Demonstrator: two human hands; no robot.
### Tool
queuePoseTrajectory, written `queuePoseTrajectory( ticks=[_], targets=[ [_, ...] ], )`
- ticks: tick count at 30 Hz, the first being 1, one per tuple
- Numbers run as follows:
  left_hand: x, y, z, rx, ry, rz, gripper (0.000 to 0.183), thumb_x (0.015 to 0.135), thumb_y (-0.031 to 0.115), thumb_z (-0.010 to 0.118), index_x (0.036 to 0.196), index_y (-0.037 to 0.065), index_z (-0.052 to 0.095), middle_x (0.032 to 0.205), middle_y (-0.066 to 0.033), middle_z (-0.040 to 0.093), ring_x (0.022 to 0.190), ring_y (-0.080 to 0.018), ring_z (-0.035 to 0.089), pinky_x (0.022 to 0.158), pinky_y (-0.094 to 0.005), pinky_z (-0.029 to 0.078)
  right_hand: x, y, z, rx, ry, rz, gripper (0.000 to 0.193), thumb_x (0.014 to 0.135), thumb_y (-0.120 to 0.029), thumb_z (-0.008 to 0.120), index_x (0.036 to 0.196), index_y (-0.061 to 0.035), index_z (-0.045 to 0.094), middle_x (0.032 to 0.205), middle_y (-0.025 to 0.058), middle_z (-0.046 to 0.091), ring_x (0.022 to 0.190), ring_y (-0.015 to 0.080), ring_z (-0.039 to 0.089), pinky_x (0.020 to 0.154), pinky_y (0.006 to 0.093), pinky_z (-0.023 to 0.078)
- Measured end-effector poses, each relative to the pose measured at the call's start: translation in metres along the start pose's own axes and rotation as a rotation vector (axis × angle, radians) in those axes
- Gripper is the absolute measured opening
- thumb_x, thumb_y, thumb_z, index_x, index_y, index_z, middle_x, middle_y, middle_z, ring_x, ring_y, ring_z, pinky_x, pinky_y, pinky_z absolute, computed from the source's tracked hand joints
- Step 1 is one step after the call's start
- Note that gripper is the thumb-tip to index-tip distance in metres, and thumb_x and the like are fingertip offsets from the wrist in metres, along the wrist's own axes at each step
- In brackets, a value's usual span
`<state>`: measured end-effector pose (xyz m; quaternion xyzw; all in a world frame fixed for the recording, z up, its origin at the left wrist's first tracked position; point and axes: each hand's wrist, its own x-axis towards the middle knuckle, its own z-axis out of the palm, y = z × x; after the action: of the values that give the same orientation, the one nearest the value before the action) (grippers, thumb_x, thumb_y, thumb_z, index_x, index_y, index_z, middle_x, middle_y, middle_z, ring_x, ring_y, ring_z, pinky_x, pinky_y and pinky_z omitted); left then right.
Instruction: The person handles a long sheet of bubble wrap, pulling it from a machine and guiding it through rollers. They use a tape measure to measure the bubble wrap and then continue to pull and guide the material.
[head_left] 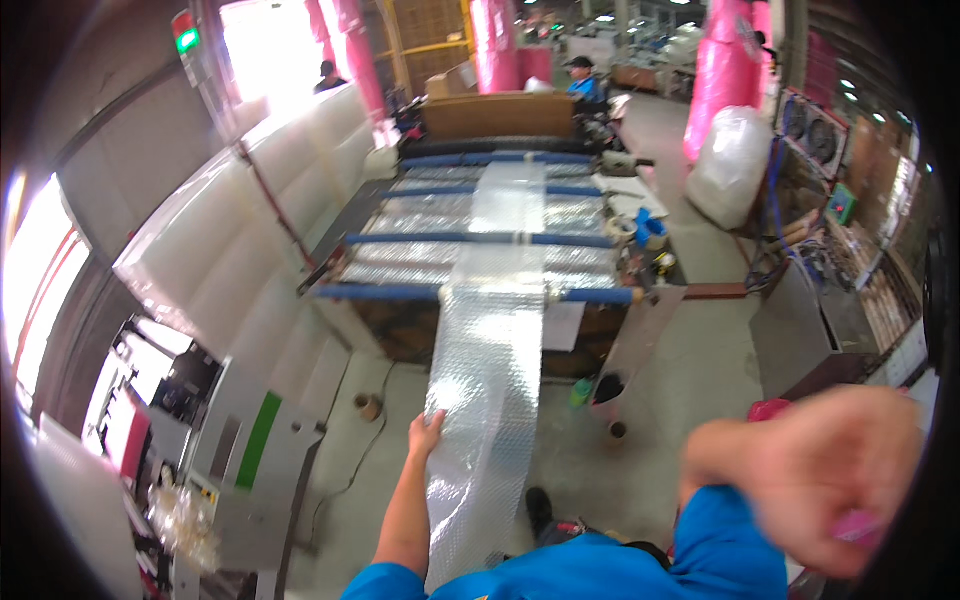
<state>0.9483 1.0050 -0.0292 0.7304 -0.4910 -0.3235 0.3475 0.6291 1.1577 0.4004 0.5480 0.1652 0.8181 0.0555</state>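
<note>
Bubble wrap (488, 390) lies in a long strip leading away from the person's blue shirt (560, 572), with the right hand (825, 470) raised well to the right, its grip too blurred to tell, the left hand (427, 434) with its grip pinched on the strip's left edge, and blue rollers (600, 296) crossing its far stretch before a brown panel (500, 117).

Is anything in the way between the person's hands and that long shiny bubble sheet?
No separate object visibly blocks either hand. The left hand is at the left edge of the bubble sheet. The right hand, raised and blurred, is apart from it; in this view, the person's own forearm lies partly between.
</note>
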Motion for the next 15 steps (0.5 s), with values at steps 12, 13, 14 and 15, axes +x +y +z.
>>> queuePoseTrajectory(
  ticks=[12, 13, 14, 15],
  targets=[
    [0.072, 0.048, 0.033, -0.032, -0.01, -0.026, 0.048, 0.067, 0.044, 0.062, 0.079, -0.002, 0.057, 0.06, -0.0089, 0.056, 0.052, -0.016, 0.053, 0.053, -0.0295, 0.043, -0.058, 0.012, 0.004, 0.173, 0.178, 0.032, 0.011, 0.076, -0.015, 0.052, 0.077, -0.004, 0.055, 0.083, 0.0067, 0.056, 0.077, 0.0124, 0.052, 0.065, 0.0223, 0.043],
    [0.07, 0.049, 0.034, -0.062, -0.026, -0.07, 0.048, 0.066, 0.044, 0.062, 0.078, -0.002, 0.058, 0.06, -0.0083, 0.056, 0.051, -0.0151, 0.053, 0.052, -0.0288, 0.043, -0.06, 0.015, 0.004, 0.178, 0.193, 0.047, 0.011, 0.076, -0.014, 0.052, 0.078, -0.0035, 0.055, 0.084, 0.007, 0.056, 0.077, 0.0124, 0.052, 0.065, 0.0219, 0.044],
    [0.071, 0.051, 0.033, -0.096, -0.035, -0.097, 0.047, 0.066, 0.044, 0.063, 0.078, -0.002, 0.058, 0.059, -0.0077, 0.056, 0.05, -0.0142, 0.052, 0.05, -0.028, 0.043, -0.061, 0.017, 0.003, 0.194, 0.208, 0.051, 0.011, 0.076, -0.013, 0.052, 0.079, -0.0029, 0.055, 0.084, 0.0072, 0.056, 0.077, 0.0125, 0.053, 0.065, 0.0215, 0.044],
    [0.071, 0.046, 0.032, -0.113, -0.022, -0.111, 0.047, 0.066, 0.044, 0.063, 0.078, -0.002, 0.058, 0.059, -0.0071, 0.056, 0.049, -0.0134, 0.052, 0.049, -0.0275, 0.042, -0.063, 0.019, 0.005, 0.211, 0.224, 0.056, 0.011, 0.076, -0.013, 0.052, 0.079, -0.0023, 0.055, 0.085, 0.0074, 0.056, 0.078, 0.0125, 0.053, 0.065, 0.0211, 0.044]
  ],
)
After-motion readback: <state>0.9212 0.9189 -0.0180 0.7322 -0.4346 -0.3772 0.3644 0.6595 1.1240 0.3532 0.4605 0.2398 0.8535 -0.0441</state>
